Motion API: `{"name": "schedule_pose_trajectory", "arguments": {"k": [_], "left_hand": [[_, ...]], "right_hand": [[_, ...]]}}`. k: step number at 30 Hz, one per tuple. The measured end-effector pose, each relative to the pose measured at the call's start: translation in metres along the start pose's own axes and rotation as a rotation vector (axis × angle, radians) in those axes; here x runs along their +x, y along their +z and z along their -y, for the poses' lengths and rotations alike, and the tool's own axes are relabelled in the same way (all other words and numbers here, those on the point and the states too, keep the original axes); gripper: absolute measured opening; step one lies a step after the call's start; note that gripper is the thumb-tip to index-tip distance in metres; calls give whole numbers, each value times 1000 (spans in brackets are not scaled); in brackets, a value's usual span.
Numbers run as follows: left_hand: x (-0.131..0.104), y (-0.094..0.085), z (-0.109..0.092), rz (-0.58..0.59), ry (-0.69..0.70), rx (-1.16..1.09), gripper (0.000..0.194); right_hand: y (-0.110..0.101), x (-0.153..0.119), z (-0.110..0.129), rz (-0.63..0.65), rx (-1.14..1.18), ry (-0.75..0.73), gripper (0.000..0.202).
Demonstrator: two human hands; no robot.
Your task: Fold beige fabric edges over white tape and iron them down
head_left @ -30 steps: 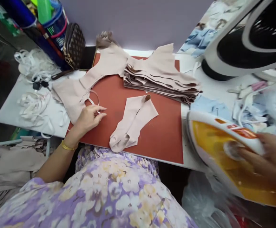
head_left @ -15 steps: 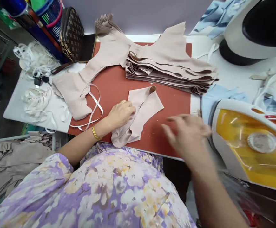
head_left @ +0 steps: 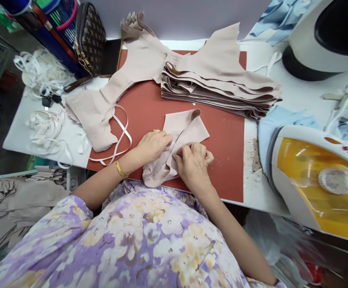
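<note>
A folded beige fabric piece [head_left: 177, 122] lies on the red-brown mat [head_left: 226, 172], with an open fold at its far corner and a rounded, bunched end near me. My left hand [head_left: 153, 145] is closed on its left edge, fingertips bent against the cloth. From the right, my right hand [head_left: 193, 165] pinches the layers near the middle seam, thumb and forefinger together. The fingertips partly hide the cloth between the hands. Just beyond is a thick stack of beige cut pieces [head_left: 216, 86].
An iron with a yellow tank [head_left: 321, 180] stands at the right edge. More beige pieces [head_left: 94, 116] and a white strap loop [head_left: 126, 130] lie at left, near white tape bundles [head_left: 46, 128]. A patterned pouch [head_left: 90, 40] stands at the back left.
My right hand has come in from beside the iron, moving left, and now grips the fabric piece. My left hand stays on the cloth. The view has shifted slightly.
</note>
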State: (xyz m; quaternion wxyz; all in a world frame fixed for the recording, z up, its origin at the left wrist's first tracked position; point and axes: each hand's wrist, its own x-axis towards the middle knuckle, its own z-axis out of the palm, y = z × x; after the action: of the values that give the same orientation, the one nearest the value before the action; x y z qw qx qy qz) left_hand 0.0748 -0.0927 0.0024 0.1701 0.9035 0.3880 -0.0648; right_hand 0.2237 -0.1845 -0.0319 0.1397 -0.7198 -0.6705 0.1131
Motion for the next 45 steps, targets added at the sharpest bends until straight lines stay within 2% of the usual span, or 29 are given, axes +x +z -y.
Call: {"name": "schedule_pose_trajectory", "arguments": {"k": [6, 10, 13, 16, 19, 22, 24, 25, 28, 30, 31, 32, 34, 35, 37, 38, 40, 42, 45], "left_hand": [[-8, 7, 7, -44, 35, -54, 15], [-15, 6, 14, -114, 36, -143, 17], [-23, 0, 20, -142, 59, -226, 15], [-30, -15, 27, -162, 113, -386, 11], [-25, -39, 40, -208, 91, -703, 10], [6, -76, 58, -318, 49, -1023, 12], [41, -108, 71, -456, 58, -1141, 10], [59, -126, 76, -563, 51, -1188, 8], [112, -175, 89, -838, 11, -1219, 7], [138, -195, 96, -987, 16, -1167, 5], [147, -199, 100, -1044, 22, -1121, 7], [153, -198, 103, -1087, 28, -1062, 10], [159, -183, 111, -1111, 26, -891, 18], [160, -171, 115, -1081, 18, -784, 20], [156, -141, 122, -910, -28, -575, 18], [153, -126, 124, -848, -38, -541, 17], [142, -101, 128, -761, -54, -508, 17], [125, -84, 131, -737, -78, -498, 28], [85, -74, 139, -764, -169, -459, 44]], "right_hand": [[-4, 1, 2, 43, 81, 6, 8], [-9, 1, 1, 58, 168, -16, 11], [-14, -4, -4, 68, 216, -61, 13], [-26, -9, -17, 81, 262, -109, 10], [-55, 3, -41, 78, 309, -158, 19], [-102, 43, -70, 1, 435, -118, 22], [-141, 81, -86, -142, 476, -26, 21], [-161, 101, -93, -260, 477, 17, 20], [-216, 147, -105, -539, 398, 36, 28], [-241, 161, -110, -665, 302, 34, 33], [-247, 164, -113, -698, 247, 35, 33], [-249, 165, -116, -706, 191, 33, 32], [-238, 164, -124, -668, 78, 35, 26], [-226, 164, -129, -627, 27, 42, 22], [-193, 164, -139, -517, -58, 56, 14], [-174, 163, -143, -458, -90, 60, 11], [-140, 161, -150, -342, -140, 44, 11], [-119, 156, -155, -265, -179, 28, 18], [-116, 148, -160, -244, -226, 42, 22]]}}
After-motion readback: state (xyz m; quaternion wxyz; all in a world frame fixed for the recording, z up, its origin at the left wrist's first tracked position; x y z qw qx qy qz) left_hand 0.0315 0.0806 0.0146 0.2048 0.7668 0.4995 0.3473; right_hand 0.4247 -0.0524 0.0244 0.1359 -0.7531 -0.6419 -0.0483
